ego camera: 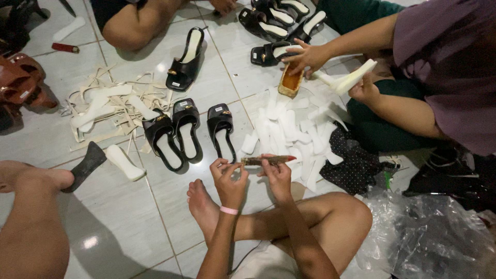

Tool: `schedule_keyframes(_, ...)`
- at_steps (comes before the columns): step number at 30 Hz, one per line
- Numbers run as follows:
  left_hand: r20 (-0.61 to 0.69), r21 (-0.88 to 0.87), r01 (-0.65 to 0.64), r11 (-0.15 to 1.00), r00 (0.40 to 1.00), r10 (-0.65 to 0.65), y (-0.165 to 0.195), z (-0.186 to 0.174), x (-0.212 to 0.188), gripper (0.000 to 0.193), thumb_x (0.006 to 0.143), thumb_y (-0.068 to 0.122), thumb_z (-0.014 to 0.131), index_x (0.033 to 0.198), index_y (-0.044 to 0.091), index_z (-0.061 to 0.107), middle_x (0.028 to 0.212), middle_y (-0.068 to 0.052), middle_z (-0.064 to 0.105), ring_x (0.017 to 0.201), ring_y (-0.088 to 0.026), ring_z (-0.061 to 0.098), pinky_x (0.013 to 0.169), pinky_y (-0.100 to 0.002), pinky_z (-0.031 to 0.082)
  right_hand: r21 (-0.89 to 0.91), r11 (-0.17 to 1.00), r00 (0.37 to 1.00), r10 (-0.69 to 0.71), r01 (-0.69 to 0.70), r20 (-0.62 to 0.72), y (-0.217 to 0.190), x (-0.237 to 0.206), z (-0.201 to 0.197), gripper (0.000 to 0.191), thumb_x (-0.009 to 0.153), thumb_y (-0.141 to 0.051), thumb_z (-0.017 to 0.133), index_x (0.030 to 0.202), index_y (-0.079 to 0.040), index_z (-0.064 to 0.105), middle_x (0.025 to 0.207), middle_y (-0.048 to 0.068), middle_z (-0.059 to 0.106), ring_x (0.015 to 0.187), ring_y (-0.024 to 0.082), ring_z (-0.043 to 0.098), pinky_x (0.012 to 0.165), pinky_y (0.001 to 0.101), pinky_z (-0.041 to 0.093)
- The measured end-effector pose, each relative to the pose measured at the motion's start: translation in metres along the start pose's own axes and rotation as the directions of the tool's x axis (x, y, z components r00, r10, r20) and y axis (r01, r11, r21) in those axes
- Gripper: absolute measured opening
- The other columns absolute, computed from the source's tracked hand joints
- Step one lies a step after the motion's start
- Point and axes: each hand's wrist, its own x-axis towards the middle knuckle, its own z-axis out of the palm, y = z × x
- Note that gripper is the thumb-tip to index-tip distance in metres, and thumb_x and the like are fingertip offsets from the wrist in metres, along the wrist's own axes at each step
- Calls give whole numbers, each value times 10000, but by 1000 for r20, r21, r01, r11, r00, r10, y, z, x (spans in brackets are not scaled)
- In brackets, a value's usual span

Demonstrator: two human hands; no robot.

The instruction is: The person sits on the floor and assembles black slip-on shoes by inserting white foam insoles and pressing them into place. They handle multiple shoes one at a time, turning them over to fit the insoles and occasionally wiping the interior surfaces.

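Seated, I gripped a glue-crusted brush (267, 160) with both hands — left hand (228, 178), right hand (277, 177) — cleaning step; next, a steady reach toward the black sandals (186, 129).

- 1 view only, worn on the person's head, facing steeply down at the tiled floor (129, 227).
- It sits near the floor, close above the person's own crossed legs.

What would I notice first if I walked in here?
Probably the three black sandals lined up on the tiled floor in the middle. Just below them, the left hand and right hand together hold a brown stick-like tool, and a heap of white insole pieces lies to the right.
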Motion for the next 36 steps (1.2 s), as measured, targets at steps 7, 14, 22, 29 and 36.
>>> schedule_keyframes(7,-69,-5,-32,999,997,31,5,-9,7,129,706,36,816,830,24,781,1131,-88,529,879,-205,647,778,-330,538,-14,977,977,-214,215,19,4,0,8,305,998,-128,677,1232,64,643,1107,136,724,872,166,694,714,312,593)
schedule_keyframes(14,-155,8,24,1000,988,-23,-24,-17,14,107,800,115,842,885,54,817,1064,-65,585,799,-188,664,682,-308,525,-17,1000,926,12,-19,-378,-58,10,-9,340,983,-221,603,1278,-52,621,1095,67,714,843,143,716,742,280,612)
schedule_keyframes(22,-93,-4,-8,1000,996,8,-69,-8,12,92,922,110,769,981,40,766,1122,-65,638,930,-215,669,803,-310,560,-570,761,837,-503,310,-216,-132,153,-42,307,1012,-212,651,1230,2,678,1144,146,740,1025,164,734,734,278,655)
schedule_keyframes(29,-76,-71,218,973,972,-223,-90,1,13,130,957,105,702,1032,26,772,1130,-90,672,970,-215,671,816,-333,542,-821,481,818,-575,307,-31,-149,242,-23,261,969,-200,745,1153,-14,739,969,160,783,880,236,778,760,367,595)
schedule_keyframes(36,57,-384,446,808,885,-462,-107,6,17,397,1041,196,546,1355,-48,552,1251,-142,695,1180,-212,658,1032,-317,507,-865,397,824,-566,305,31,-143,283,-20,243,959,-195,728,1126,-19,728,956,172,773,853,284,768,769,384,584)
